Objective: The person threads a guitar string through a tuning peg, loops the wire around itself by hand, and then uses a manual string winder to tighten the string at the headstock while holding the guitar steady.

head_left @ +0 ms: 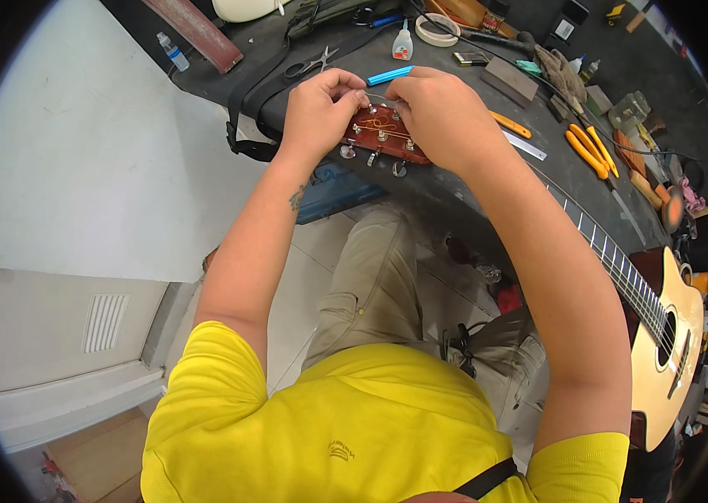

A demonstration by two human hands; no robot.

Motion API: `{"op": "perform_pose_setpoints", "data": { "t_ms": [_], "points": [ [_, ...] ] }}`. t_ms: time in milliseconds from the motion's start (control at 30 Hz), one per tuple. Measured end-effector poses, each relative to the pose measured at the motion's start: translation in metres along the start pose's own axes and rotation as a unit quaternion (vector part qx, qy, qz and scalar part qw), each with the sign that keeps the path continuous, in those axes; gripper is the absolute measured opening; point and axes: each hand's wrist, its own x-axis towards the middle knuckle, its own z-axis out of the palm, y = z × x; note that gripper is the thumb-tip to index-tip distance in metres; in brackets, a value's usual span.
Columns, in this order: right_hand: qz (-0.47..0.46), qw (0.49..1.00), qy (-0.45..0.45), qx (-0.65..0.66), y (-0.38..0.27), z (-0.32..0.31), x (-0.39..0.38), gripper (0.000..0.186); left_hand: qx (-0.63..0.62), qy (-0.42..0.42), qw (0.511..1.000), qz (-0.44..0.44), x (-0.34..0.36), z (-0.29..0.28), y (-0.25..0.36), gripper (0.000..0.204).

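An acoustic guitar [674,335] with a pale top lies across the workbench, its neck running under my right forearm. Its reddish-brown headstock [362,141] rests near the bench edge, with metal tuning pegs along its sides. My left hand [317,113] is closed at the headstock's far left corner, thumb and finger pinched by a tuning post. A thin guitar string [377,96] arcs from there to my right hand [442,113], which is closed over the headstock's right side. The right fingertips are partly hidden behind the hand.
Beyond the hands lie scissors [310,64], a small glue bottle [403,44], a light-blue bar [391,75] and a tape roll [437,30]. To the right are a grey block [511,80], a steel ruler [525,145] and orange-handled pliers [586,152]. A black strap [247,144] hangs over the left edge.
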Motion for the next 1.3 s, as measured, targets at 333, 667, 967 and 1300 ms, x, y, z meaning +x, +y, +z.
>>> {"op": "perform_pose_setpoints", "data": {
  "t_ms": [333,667,967,1300],
  "points": [
    [-0.002,1.000,0.008,-0.002,-0.001,-0.001,0.001,0.023,0.041,0.032,0.999,-0.008,-0.003,0.008,0.009,0.016],
    [0.006,1.000,0.002,-0.004,0.000,-0.002,-0.001,0.021,0.132,-0.003,0.991,-0.032,-0.008,0.001,0.032,0.015],
    [0.006,0.999,0.020,0.026,0.001,0.001,0.000,0.021,-0.061,-0.007,0.996,-0.059,-0.006,-0.006,0.006,0.012],
    [0.009,1.000,0.021,0.005,0.000,0.000,0.000,0.020,-0.011,-0.041,0.993,-0.112,0.010,-0.008,0.020,0.009]
  ]
}}
